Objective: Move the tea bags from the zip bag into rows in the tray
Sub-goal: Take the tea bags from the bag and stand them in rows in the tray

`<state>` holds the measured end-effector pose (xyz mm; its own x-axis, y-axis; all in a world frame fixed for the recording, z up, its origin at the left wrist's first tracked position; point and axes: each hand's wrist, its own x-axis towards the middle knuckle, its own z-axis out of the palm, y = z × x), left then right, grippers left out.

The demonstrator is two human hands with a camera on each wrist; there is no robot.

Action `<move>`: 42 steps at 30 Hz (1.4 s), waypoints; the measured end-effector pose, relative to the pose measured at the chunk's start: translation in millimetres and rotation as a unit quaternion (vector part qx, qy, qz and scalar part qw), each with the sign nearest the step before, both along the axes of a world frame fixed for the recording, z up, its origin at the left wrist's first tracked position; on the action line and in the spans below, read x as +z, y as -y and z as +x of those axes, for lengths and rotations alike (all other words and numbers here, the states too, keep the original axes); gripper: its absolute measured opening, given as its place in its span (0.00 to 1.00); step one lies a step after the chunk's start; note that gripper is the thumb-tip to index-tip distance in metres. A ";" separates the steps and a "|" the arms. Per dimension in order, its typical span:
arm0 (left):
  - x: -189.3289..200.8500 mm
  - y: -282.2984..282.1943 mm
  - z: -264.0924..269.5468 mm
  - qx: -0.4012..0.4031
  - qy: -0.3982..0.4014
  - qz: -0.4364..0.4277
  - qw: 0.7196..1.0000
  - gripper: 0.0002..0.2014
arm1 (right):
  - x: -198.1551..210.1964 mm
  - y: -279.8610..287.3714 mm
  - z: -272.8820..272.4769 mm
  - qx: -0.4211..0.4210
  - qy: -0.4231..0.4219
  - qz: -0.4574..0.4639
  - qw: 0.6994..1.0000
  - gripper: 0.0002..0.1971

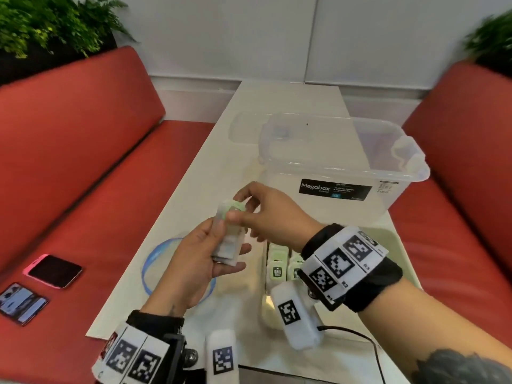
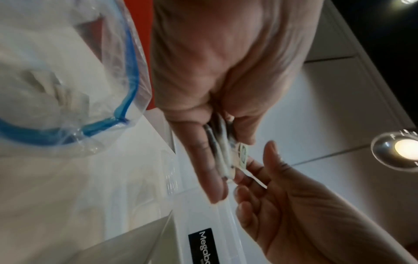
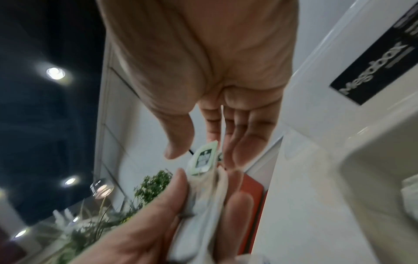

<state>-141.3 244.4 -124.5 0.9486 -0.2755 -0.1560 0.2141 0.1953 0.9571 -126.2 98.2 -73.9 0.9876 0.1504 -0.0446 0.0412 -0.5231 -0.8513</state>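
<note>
Over the table my left hand [image 1: 221, 256] grips a small stack of white tea bags [image 1: 228, 239] with pale green tags. My right hand [image 1: 238, 207] reaches in from the right and pinches the top end of the uppermost tea bag [image 3: 202, 159]. In the left wrist view the stack [image 2: 222, 153] sits edge-on between my left fingers [image 2: 210, 169], with my right hand [image 2: 251, 171] touching its tip. The clear zip bag [image 1: 155, 261] with a blue rim lies open on the table under my left hand. The beige tray [image 1: 396, 242] lies below my right wrist with tea bags [image 1: 278, 268] laid in rows.
A clear lidded storage box [image 1: 332, 162] labelled Megabox stands on the table just beyond the hands. Two phones [image 1: 54, 271] lie on the red bench at the left. Red benches flank the narrow white table [image 1: 194, 173]. A cable [image 1: 357, 335] runs off my right wrist.
</note>
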 end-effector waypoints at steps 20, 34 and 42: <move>-0.2 69.6 -5.6 -0.171 0.253 0.191 0.933 0.20 | 20.7 125.1 -30.6 -0.055 0.031 -0.165 0.984 0.09; -3.0 80.4 -15.6 -0.243 0.216 0.192 0.926 0.24 | 17.6 169.5 -53.8 0.024 -0.068 -0.367 0.927 0.04; -38.0 85.8 -29.8 -0.159 0.214 0.196 0.944 0.22 | -20.6 190.8 -48.2 0.076 -0.173 -0.513 0.837 0.04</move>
<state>-171.1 158.6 -162.5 0.8270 -0.5574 0.0734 -0.2199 -0.2006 0.9547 -174.4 -92.6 -94.5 0.8619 -0.0202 -0.5067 0.0173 -0.9974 0.0693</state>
